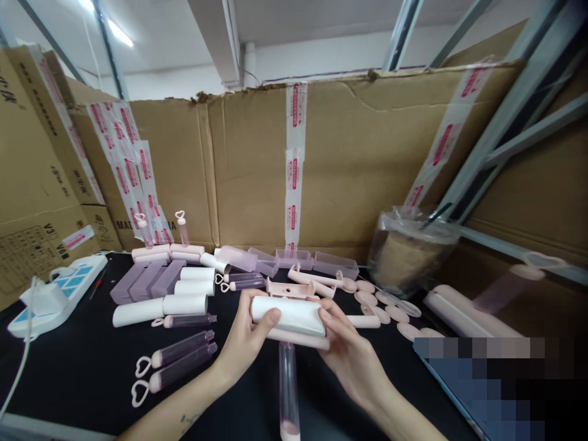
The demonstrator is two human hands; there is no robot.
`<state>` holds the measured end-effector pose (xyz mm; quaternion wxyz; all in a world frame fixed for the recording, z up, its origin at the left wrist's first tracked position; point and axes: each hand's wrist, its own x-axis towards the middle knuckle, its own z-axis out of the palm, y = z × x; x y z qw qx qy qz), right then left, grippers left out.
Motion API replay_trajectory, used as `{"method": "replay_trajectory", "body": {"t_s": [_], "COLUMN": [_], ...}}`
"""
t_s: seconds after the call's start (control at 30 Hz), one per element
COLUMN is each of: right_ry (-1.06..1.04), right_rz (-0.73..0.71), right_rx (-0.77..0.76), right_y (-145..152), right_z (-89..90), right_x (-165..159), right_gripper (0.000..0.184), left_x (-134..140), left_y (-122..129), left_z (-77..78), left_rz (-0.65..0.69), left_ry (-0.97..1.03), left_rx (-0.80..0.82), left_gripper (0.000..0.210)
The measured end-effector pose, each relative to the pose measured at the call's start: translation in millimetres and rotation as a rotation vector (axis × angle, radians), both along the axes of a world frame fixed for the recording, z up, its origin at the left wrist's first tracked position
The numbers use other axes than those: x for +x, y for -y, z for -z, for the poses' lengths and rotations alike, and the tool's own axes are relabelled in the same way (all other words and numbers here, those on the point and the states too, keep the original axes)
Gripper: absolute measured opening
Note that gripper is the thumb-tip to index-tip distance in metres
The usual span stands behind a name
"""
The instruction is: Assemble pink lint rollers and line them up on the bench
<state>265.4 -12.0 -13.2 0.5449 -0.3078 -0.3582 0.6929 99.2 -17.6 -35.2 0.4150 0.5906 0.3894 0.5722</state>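
Between my hands is a lint roller: a white roll (pixel 291 315) lies along a pale pink holder (pixel 303 339). Its clear pinkish tube handle (pixel 288 386) hangs down toward me. My left hand (pixel 250 334) grips the roll's left end, thumb across the front. At the right end, my right hand (pixel 346 346) closes on the roll and holder with thumb and fingers. Just behind lie pink holder parts (pixel 290 288). To the left are loose clear handles (pixel 184 364) with heart-shaped rings and several white rolls (pixel 140 311).
Purple translucent covers (pixel 147 282) stand at the left, near a white power strip (pixel 59 300). Pink discs (pixel 366 298) lie at the right. Behind them is a bagged cup (pixel 404 257); farther right, another pink roller (pixel 468 312). A cardboard wall (pixel 248 171) closes off the back.
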Motion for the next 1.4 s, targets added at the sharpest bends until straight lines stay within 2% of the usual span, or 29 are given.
{"method": "replay_trajectory", "body": {"t_s": [0.17, 0.27, 0.37, 0.47, 0.57, 0.7, 0.8, 0.9, 1.0, 1.13, 1.3, 1.4], "right_ry": [0.077, 0.173, 0.263, 0.33, 0.392, 0.471, 0.541, 0.598, 0.594, 0.53, 0.278, 0.165], "right_rz": [0.003, -0.05, -0.165, -0.296, -0.393, -0.395, -0.409, -0.364, -0.309, -0.366, -0.354, -0.366], "right_rx": [0.12, 0.163, 0.147, 0.148, 0.192, 0.243, 0.28, 0.323, 0.289, 0.217, -0.06, -0.164], "right_y": [-7.7, -11.5, -11.2, -8.0, -6.7, -11.0, -14.3, -15.3, -15.3, -13.5, -9.7, -11.1], "right_z": [4.2, 4.4, 3.5, 4.7, 8.2, 10.8, 8.8, 6.4, 7.0, 10.3, 15.9, 19.5], "right_x": [-0.1, 1.9, 3.5, 1.5, -2.2, -2.4, 1.2, 5.2, 7.9, 7.0, 0.7, -0.9], "right_gripper": [0.015, 0.015, 0.016, 0.017, 0.019, 0.023, 0.029, 0.032, 0.032, 0.024, 0.024, 0.026], "left_x": [-3.3, -12.9, -23.6, -26.4, -21.5, -15.2, -13.1, -11.6, -11.1, -11.7, -9.5, -7.0], "left_y": [-6.3, -11.0, -13.9, -14.0, -12.1, -9.5, -8.1, -7.2, -6.7, -6.2, -4.4, -3.6], "left_z": [2.9, -1.0, -9.0, -13.2, -9.6, -1.9, -0.4, -0.2, 1.1, 2.3, 0.7, 0.5], "left_rz": [0.035, 0.213, 0.411, 0.502, 0.562, 0.58, 0.599, 0.587, 0.593, 0.599, 0.584, 0.594], "left_ry": [0.057, 0.066, -0.039, -0.225, -0.279, -0.162, -0.04, 0.067, 0.086, 0.031, -0.013, -0.001], "left_rx": [-0.115, -0.267, -0.388, -0.456, -0.463, -0.504, -0.532, -0.517, -0.471, -0.413, -0.352, -0.352], "left_gripper": [0.034, 0.04, 0.04, 0.041, 0.053, 0.068, 0.063, 0.054, 0.049, 0.044, 0.043, 0.044]}}
